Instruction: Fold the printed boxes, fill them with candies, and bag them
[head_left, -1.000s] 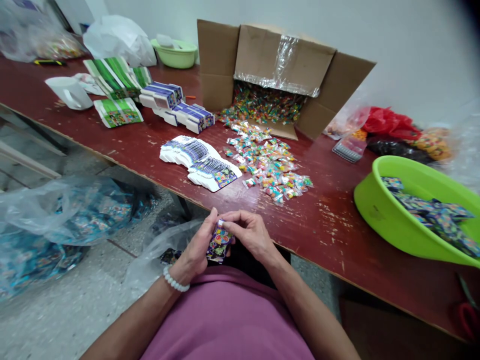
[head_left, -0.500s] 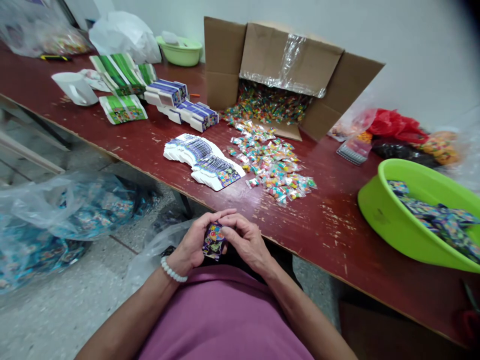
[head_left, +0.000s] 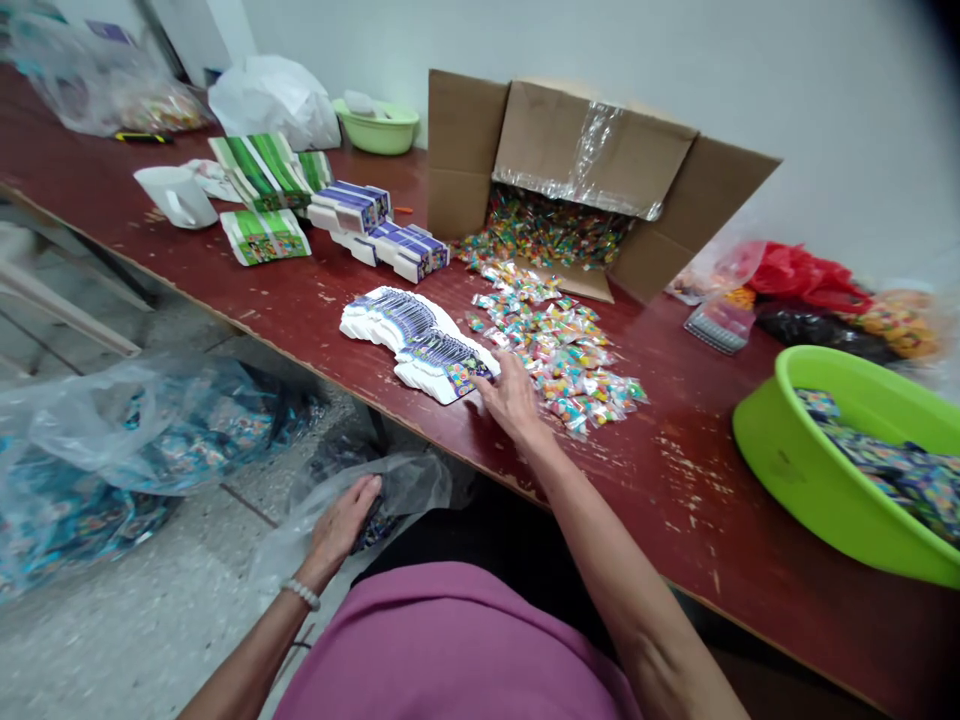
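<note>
Fanned printed cards (head_left: 420,330) on tabletop (head_left: 682,480): many left. Right hand (head_left: 514,400) at right end, can't tell if pinching. Wrapped candies (head_left: 559,350) remain loose. Dark packs (head_left: 377,530) bagged; left hand (head_left: 343,525) over them, grip unclear.

A white mug (head_left: 163,192) stands on the bench (head_left: 634,475); a white bag (head_left: 274,105) sits beside a pale green basin (head_left: 381,133).

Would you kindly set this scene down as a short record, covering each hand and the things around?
Left hand: at a clear plastic bag; grip unclear
Right hand: at the right end of the fanned cards
Beside cards: small colourful packets on the red table
Behind: open cardboard box
Far right: green basin holding patterned packets
</note>
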